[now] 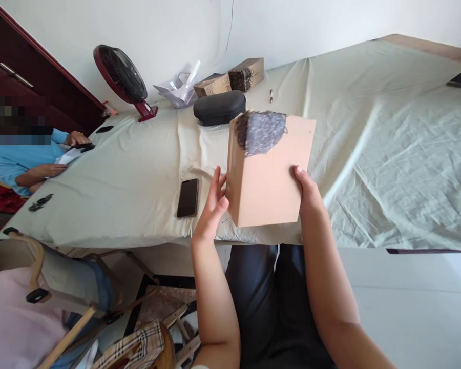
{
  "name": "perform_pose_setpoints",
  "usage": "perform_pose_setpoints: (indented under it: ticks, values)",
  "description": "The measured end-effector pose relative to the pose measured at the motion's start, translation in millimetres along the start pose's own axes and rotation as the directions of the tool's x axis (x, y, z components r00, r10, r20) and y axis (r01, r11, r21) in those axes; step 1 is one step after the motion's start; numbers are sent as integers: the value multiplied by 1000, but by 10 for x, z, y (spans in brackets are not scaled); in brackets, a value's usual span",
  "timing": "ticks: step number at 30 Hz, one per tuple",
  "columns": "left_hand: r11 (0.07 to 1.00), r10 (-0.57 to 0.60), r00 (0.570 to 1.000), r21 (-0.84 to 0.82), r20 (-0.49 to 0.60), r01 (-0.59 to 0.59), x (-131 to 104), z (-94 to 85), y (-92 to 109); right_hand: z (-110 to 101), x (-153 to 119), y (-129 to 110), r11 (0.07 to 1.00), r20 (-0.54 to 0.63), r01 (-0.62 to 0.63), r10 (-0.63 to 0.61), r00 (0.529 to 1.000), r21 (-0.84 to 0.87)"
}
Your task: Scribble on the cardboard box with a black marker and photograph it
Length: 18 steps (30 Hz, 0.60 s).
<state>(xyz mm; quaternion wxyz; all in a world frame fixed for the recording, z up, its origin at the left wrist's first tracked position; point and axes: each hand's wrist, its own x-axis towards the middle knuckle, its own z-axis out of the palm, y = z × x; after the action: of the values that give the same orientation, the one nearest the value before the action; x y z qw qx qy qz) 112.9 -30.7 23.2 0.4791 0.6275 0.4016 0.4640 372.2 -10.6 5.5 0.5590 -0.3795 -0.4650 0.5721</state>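
Note:
A plain brown cardboard box [272, 179] is tilted up above the near edge of the table. Dark, shiny patterned tape or film [267, 132] covers its upper left corner. My right hand [309, 189] grips the box's right side, thumb on the front face and the other fingers hidden behind. Beside the left side is my left hand [214, 207], fingers apart and pointing up; its fingertips are at or just touching the box edge. A dark phone [188, 198] lies flat on the cloth to the left of that hand.
A black hard case [219, 107], taped cardboard boxes [249, 74], a plastic basket of papers [180, 89] and a red fan [123, 77] stand along the wall. A small pen-like item [271, 96] lies nearby. At left, a person in blue [30, 159] holds papers; a chair [61, 271] stands in front.

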Motion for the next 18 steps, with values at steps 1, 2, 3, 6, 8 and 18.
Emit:
perform_pose_setpoints:
  ticks: [1,2,3,6,8,18]
  values:
    - [999,-2,1000,46,28,0,-6,-6,15,-3,-9,-4,1000,-22,-3,4,1000,26]
    - [993,8,998,117,58,-15,-13,-4,26,-5,-18,-4,999,-35,4,-3,999,45]
    - [980,26,996,194,83,-42,-20,1,34,-10,-24,0,998,-33,26,-25,999,50]
    - [922,76,990,369,123,-117,-39,7,50,-43,-22,31,990,21,136,-136,991,-23]
    - [898,61,990,427,124,-109,-53,-3,71,-73,-7,57,978,47,189,-186,982,-88]
    - [816,458,875,466,-158,-342,-56,116,265,49,-26,43,995,187,15,4,982,-100]
